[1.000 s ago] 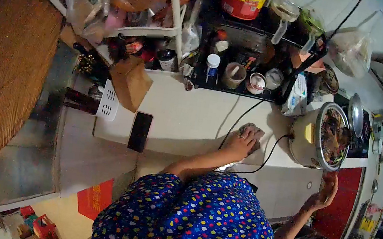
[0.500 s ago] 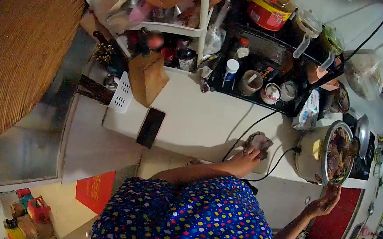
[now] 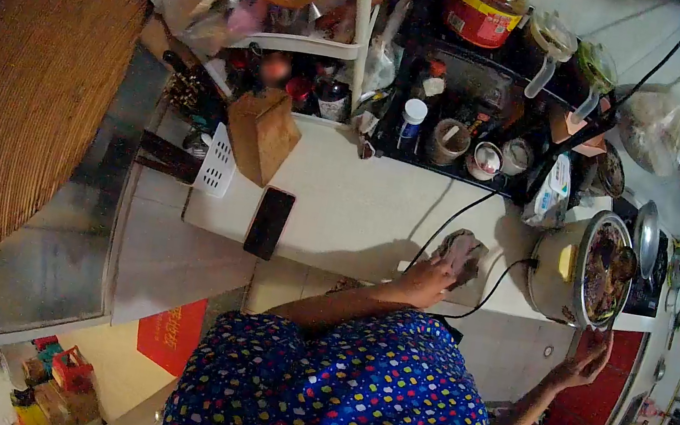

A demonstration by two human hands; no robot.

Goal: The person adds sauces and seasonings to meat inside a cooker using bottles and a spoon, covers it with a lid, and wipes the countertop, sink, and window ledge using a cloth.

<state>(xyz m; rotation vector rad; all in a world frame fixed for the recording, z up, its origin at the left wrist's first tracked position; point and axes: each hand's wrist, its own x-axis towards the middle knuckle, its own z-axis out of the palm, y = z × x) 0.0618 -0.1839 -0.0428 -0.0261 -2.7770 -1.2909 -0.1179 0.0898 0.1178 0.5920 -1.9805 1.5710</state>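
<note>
My left hand point(image 3: 424, 285) is on the white counter point(image 3: 342, 200), its fingers closed over a crumpled greyish cloth point(image 3: 462, 257). A black cord point(image 3: 455, 217) runs close beside the cloth. To the right stands a large pale pot point(image 3: 556, 267) with a metal rim and dark food inside, tilted toward the right in this view. My right hand point(image 3: 583, 365) is just below the pot's rim, fingers apart, one stretched up with its tip right at the rim.
A phone point(image 3: 270, 224) lies at the counter's front edge, near a brown paper bag point(image 3: 264, 135) and a white perforated holder point(image 3: 217, 161). Behind, a black rack point(image 3: 444, 162) carries jars and bottles. A metal lid point(image 3: 646, 227) leans beyond the pot.
My left hand has shifted slightly left and down, with more of the cloth showing. My right hand has dropped a little below the pot's rim. The view has moved slightly.
</note>
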